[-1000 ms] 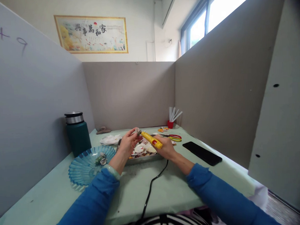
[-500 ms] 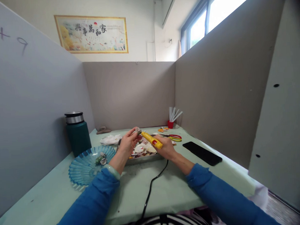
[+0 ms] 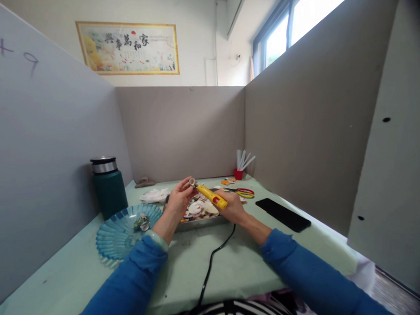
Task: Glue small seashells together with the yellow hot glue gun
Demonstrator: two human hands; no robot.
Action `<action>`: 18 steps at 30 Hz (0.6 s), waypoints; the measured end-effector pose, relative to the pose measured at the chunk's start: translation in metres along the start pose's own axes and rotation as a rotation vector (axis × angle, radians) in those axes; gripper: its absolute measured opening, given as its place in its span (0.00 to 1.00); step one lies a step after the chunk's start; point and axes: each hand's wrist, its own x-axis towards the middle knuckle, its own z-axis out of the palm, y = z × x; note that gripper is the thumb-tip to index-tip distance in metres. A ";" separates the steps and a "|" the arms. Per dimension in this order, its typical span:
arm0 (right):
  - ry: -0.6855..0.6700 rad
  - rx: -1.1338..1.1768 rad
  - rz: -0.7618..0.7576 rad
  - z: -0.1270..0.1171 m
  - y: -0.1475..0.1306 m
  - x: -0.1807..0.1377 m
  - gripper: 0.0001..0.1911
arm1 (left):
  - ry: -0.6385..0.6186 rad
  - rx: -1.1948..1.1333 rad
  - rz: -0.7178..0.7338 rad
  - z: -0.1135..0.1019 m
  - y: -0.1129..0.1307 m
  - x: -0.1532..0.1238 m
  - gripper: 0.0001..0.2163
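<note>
My right hand (image 3: 233,206) is closed round a yellow hot glue gun (image 3: 209,194) with a red trigger part and a black cord (image 3: 210,265). Its front end points up and left, close to my left hand (image 3: 181,197). Between the fingertips of that hand is a small pale ring-shaped piece (image 3: 192,182); its exact kind is too small to tell. I cannot tell whether the nozzle touches it. Below both hands sits a metal tray (image 3: 199,224) heaped with seashells (image 3: 197,207), partly covered by my hands.
On the left are a blue fluted glass plate (image 3: 111,236) holding a small shell cluster (image 3: 142,222), and a teal bottle (image 3: 110,192). White tissue (image 3: 154,195) lies behind. Right are scissors (image 3: 245,192), a black phone (image 3: 283,214) and white sticks in a red cup (image 3: 238,175). Partitions enclose the table.
The small pale piece in my left fingertips has turned slightly, so its ring opening shows more. Both arms and the glue gun have hardly moved.
</note>
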 end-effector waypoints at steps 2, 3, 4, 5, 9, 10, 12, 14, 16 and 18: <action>0.007 -0.005 0.003 0.000 0.000 0.000 0.08 | -0.005 0.001 -0.002 -0.001 0.000 0.001 0.17; 0.011 -0.009 0.007 0.000 0.000 0.000 0.08 | -0.005 0.001 -0.005 -0.001 -0.001 0.001 0.17; 0.012 -0.014 0.012 -0.001 0.000 0.000 0.09 | -0.004 0.002 -0.007 -0.002 -0.001 0.001 0.17; 0.013 -0.018 0.016 -0.001 0.000 0.000 0.09 | -0.002 0.002 -0.009 -0.002 -0.001 0.001 0.17; 0.008 -0.016 0.027 0.000 0.000 0.000 0.09 | -0.001 0.011 -0.012 -0.001 0.000 0.000 0.18; 0.007 -0.016 0.029 0.000 0.000 0.000 0.09 | -0.003 0.013 -0.015 0.000 0.000 0.000 0.18; 0.011 -0.016 0.030 0.000 -0.001 0.000 0.08 | -0.005 0.016 -0.021 0.001 0.002 -0.001 0.19; 0.013 -0.013 0.029 0.000 -0.001 0.000 0.08 | -0.002 0.018 -0.029 0.002 0.003 -0.002 0.20; 0.011 -0.008 0.030 0.000 -0.001 0.000 0.08 | 0.008 0.022 -0.035 0.004 0.004 -0.003 0.20; 0.006 -0.008 0.033 0.000 0.000 0.000 0.08 | 0.016 0.023 -0.038 0.005 0.004 -0.004 0.20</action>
